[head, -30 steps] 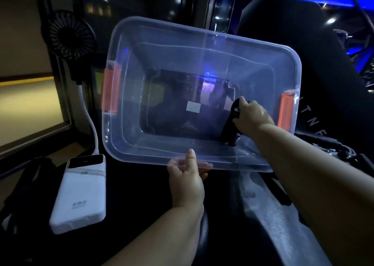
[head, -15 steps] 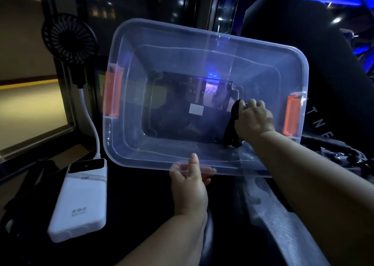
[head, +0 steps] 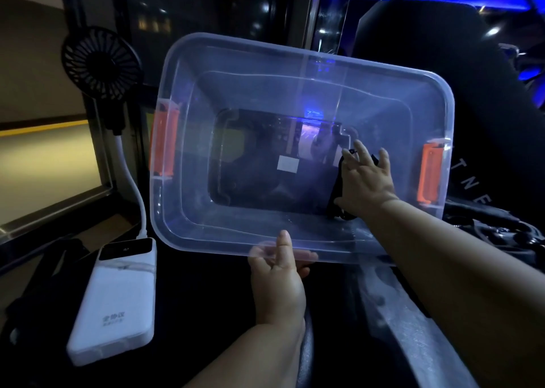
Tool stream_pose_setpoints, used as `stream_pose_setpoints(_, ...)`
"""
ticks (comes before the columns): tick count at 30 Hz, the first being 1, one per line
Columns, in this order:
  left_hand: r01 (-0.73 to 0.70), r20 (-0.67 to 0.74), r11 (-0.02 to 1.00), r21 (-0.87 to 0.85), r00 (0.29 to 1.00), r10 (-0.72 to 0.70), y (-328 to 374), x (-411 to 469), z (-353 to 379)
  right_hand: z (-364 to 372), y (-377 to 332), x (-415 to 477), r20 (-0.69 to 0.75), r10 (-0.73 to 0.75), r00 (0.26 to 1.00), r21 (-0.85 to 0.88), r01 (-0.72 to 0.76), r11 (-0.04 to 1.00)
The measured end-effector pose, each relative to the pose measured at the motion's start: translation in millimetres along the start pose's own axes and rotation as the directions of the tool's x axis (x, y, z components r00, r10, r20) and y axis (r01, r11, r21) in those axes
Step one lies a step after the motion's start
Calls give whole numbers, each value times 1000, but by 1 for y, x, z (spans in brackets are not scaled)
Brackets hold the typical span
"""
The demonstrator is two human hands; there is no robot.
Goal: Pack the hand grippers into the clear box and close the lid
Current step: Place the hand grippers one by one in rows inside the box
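Note:
A clear plastic box (head: 188, 216) with orange latches (head: 163, 144) on both short sides is tilted up, its open top facing me. My left hand (head: 278, 272) pinches its near rim, thumb inside and fingers behind the wall. My right hand (head: 365, 181) reaches into the box with fingers spread and straight over a black hand gripper (head: 336, 193) that lies against the right end of the bottom. Most of that hand gripper is hidden under the hand. No lid is visible.
A white power bank (head: 115, 302) lies at the lower left with a white cable running up to a black clip fan (head: 100, 66). A black chair back (head: 486, 107) stands behind the box on the right. More dark gear (head: 501, 234) lies at the right.
My right hand has opened its fingers over the hand gripper, which it gripped before. The box and my left hand have stayed about where they were.

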State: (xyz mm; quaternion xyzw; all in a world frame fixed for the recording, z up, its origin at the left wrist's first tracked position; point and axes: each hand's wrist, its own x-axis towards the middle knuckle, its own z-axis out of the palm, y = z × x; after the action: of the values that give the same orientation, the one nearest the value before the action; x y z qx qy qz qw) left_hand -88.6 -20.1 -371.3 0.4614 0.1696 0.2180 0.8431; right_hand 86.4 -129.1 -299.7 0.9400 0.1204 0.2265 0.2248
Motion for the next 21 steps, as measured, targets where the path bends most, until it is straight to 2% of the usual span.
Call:
stream_pose_setpoints(11, -21, 16, 1000, 20, 1000, 20, 0, -1, 0, 0, 6, 4, -3, -39, 999, -40, 39, 998)
stream_pose_setpoints(21, -29, 15, 999, 22, 999, 28, -2, 0, 0, 4, 3, 6, -43, 1, 999, -79, -4, 997)
